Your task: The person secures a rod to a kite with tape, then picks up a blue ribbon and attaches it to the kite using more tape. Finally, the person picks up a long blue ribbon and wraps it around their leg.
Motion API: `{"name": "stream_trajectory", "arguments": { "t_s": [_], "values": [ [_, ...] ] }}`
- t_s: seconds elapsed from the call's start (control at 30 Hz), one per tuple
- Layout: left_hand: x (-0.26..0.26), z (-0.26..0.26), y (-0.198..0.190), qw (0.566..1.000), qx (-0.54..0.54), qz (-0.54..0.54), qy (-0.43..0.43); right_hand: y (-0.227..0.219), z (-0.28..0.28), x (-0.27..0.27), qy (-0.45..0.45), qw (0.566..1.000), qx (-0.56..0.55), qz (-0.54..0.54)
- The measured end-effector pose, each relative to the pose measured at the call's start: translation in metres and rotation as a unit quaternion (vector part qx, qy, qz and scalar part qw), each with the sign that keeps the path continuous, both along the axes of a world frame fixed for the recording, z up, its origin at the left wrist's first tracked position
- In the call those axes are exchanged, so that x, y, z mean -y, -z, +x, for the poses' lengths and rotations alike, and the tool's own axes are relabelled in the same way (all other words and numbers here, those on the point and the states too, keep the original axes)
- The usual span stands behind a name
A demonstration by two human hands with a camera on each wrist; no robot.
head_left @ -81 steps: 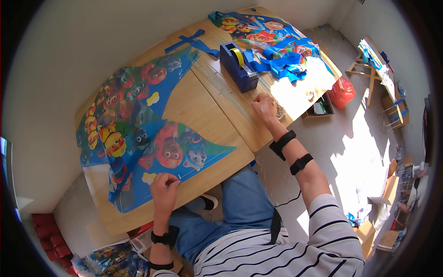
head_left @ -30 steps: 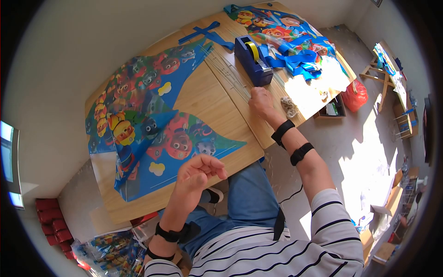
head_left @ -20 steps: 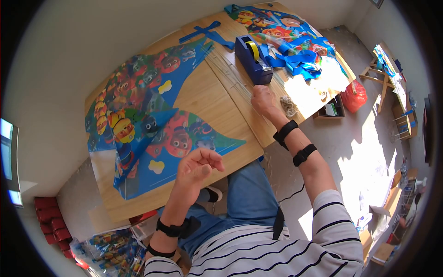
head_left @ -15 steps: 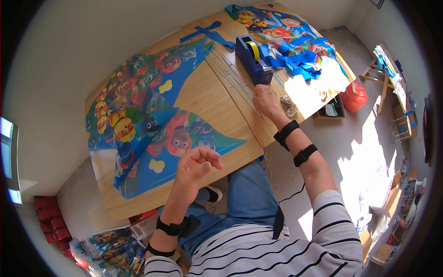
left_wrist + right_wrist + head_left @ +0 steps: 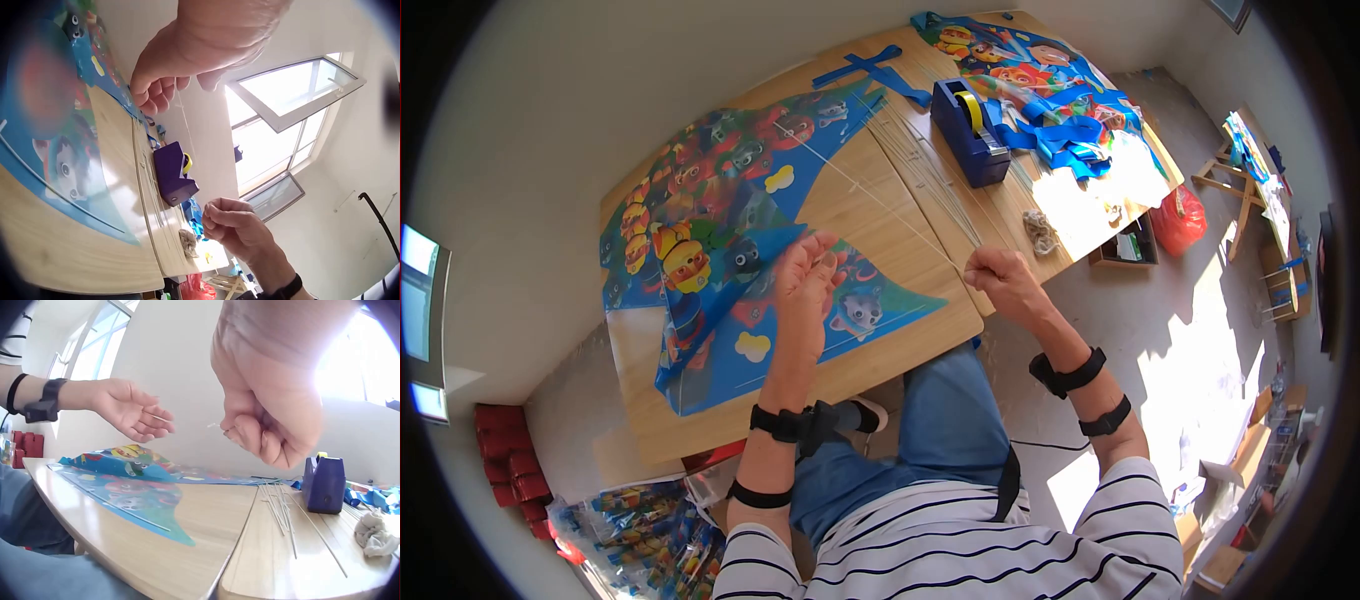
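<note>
My right hand (image 5: pixel 1005 285) pinches one end of a thin pale rod (image 5: pixel 900 215) above the table. In the head view the rod slants up and left across the bare wood and over the printed sheet. My left hand (image 5: pixel 805 275) hovers with relaxed, slightly bent fingers, overlapping the cartoon-printed blue kite sail (image 5: pixel 880 325); the right wrist view shows its palm (image 5: pixel 125 412) turned up. One part of the sail is folded over. Another pale rod (image 5: pixel 62 187) lies along the sail's near edge. More thin rods (image 5: pixel 287 519) are spread on the table's right part.
A dark blue tape dispenser (image 5: pixel 970 135) with yellow tape stands beyond my right hand. Near it lie a crumpled beige bundle (image 5: pixel 1040 232), blue ribbons (image 5: pixel 1070 140) and another printed sheet (image 5: pixel 1020 70). A seam (image 5: pixel 240 540) divides the wooden tabletop. Red bag (image 5: pixel 1180 220) beyond the right edge.
My left hand pinched at the sail's near edge, released it, and has since moved up over the sail. My right hand has come from beside the tape dispenser toward me, bringing a rod.
</note>
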State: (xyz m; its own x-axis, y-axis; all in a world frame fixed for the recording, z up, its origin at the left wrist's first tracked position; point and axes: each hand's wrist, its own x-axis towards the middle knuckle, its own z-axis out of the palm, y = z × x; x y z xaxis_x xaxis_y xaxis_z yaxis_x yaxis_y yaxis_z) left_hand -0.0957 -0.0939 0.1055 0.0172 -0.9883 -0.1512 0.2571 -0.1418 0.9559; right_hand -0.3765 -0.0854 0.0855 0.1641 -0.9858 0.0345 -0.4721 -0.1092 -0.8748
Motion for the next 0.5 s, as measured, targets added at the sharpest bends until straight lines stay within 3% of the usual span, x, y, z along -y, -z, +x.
{"name": "stream_trajectory", "arguments": {
  "t_s": [0.07, 0.17, 0.27, 0.5],
  "values": [
    [0.016, 0.002, 0.010, 1.000, -0.005, -0.014, -0.023, -0.016, 0.000, -0.030, -0.030, 0.998, 0.031, 0.049],
    [0.017, -0.006, -0.003, 0.999, -0.045, -0.011, 0.022, -0.024, -0.002, -0.057, -0.037, 0.994, 0.071, 0.075],
    [0.014, -0.007, 0.005, 0.997, -0.042, -0.004, 0.064, -0.034, -0.003, -0.069, -0.038, 0.995, 0.060, 0.070],
    [0.002, -0.011, -0.011, 0.995, -0.089, -0.037, 0.038, -0.043, -0.005, -0.083, -0.049, 0.995, 0.063, 0.056]
  ]
}}
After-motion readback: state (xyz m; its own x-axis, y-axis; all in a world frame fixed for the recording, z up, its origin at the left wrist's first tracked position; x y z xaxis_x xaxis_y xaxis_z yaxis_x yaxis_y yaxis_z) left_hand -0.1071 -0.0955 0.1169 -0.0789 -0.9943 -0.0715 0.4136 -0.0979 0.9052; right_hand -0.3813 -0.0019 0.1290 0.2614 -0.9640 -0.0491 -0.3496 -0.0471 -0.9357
